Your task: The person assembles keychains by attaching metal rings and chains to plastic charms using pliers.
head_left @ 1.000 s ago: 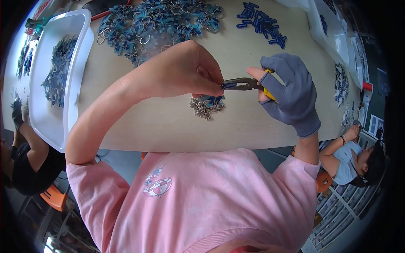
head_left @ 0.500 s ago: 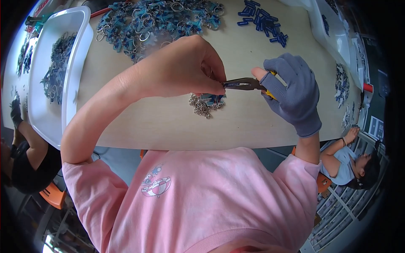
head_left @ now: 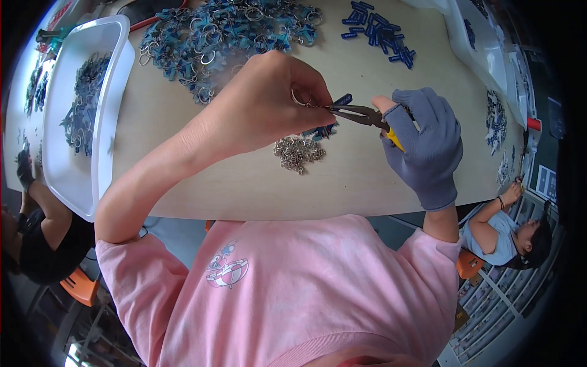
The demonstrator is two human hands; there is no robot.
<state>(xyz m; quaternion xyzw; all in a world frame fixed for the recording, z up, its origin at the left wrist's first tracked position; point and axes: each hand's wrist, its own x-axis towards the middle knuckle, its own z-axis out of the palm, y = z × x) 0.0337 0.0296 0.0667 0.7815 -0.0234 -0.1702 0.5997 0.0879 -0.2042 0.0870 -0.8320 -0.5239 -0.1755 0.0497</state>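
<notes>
A pale, light-wood surface [head_left: 244, 192] spreads in front of a seated person in a pink shirt [head_left: 293, 275]. On its left stands a long white tray [head_left: 118, 92] with key rings and blue-green pieces lying in it. At the far side is a wide, tangled pile of key rings with blue-green charms [head_left: 238, 30]; whether these are finished or waiting cannot be told.

The bare left hand [head_left: 275, 95] reaches across the middle, its thumb and fingers pinched together on a small piece. The right hand [head_left: 426, 137], in a grey glove that leaves the thumb tip bare, is wrapped around the pliers named below.

Beyond the right hand, a loose scatter of dark blue tags [head_left: 383, 33] seems not yet joined to anything. Just below the left hand lies a small heap of silvery metal links [head_left: 298, 154], apparently unused, with a few blue-green pieces [head_left: 321, 131] touching its upper edge.

Yellow-handled pliers [head_left: 373, 118] point leftward, their tips meeting the left fingertips. The piece being worked is a key ring [head_left: 295, 96] held up in the left hand, above the surface, with one dark blue tag [head_left: 343, 100] jutting out beside the plier tips. This single piece looks partway through; whether its link is closed is too small to tell
</notes>
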